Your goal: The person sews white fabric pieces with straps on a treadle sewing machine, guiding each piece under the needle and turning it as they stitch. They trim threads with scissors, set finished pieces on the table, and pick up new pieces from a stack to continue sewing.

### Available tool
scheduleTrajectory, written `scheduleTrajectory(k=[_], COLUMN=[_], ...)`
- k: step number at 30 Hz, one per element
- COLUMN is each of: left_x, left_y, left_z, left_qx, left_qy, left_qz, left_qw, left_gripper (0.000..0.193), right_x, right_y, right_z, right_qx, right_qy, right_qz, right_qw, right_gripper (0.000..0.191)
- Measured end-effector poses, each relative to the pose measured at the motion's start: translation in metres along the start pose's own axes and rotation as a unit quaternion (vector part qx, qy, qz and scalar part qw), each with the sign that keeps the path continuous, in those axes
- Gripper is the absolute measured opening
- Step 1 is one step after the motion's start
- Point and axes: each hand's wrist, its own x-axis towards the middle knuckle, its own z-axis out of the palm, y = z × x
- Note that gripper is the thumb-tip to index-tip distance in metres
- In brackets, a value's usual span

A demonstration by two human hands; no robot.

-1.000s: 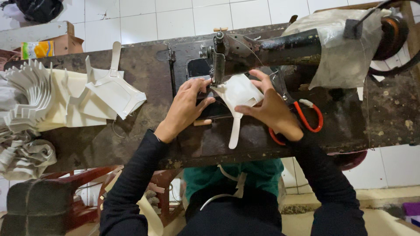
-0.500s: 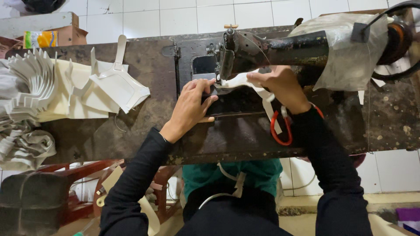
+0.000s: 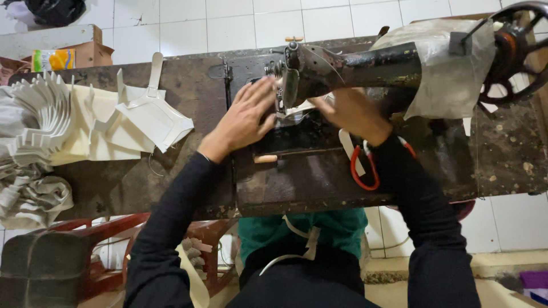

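Left hand (image 3: pixel 245 117): flat, fingers spread, pressing white fabric piece (image 3: pixel 302 108) left of the needle.
Right hand (image 3: pixel 355 114): right of needle, seemingly pinching the fabric; grip partly hidden.
Sewing machine (image 3: pixel 365 63): arm overhead.

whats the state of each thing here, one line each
left hand: flat, fingers spread, pressing the white piece
right hand: on the white piece, partly hidden by the machine arm
white piece: under the sewing machine head
white cut pieces: stacked and fanned on the table
red-handled scissors: lying by the right wrist
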Motion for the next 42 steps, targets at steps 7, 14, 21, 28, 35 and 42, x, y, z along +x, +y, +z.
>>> scheduleTrajectory(k=[7,14,21,28,35,42], left_x=[-0.003,-0.010,-0.018,-0.027,-0.027,-0.018], left_y=[-0.013,0.011,0.039,0.071,0.075,0.061], left_z=[0.003,0.002,-0.007,-0.010,0.001,0.009], left_qx=[0.015,0.065,0.142,0.126,0.016,0.003], left_qy=[-0.103,-0.051,0.017,0.042,0.015,0.072], left_qz=[0.005,-0.026,-0.051,-0.087,-0.100,-0.083], left_qw=[0.995,0.996,0.988,0.987,0.995,0.994], left_gripper=[0.041,0.039,0.045,0.045,0.030,0.020], right_x=[0.033,0.041,0.042,0.041,0.037,0.033], right_y=[0.002,0.019,0.025,0.024,0.017,0.015], right_z=[0.025,0.058,0.066,0.068,0.064,0.059], right_qx=[0.197,0.597,0.765,0.725,0.594,0.538], right_qy=[0.189,0.096,0.018,0.046,0.124,0.104], right_qz=[-0.139,-0.161,-0.104,-0.109,-0.133,-0.092], right_qw=[0.952,0.780,0.636,0.678,0.783,0.831], right_gripper=[0.032,0.030,0.029,0.027,0.020,0.014])
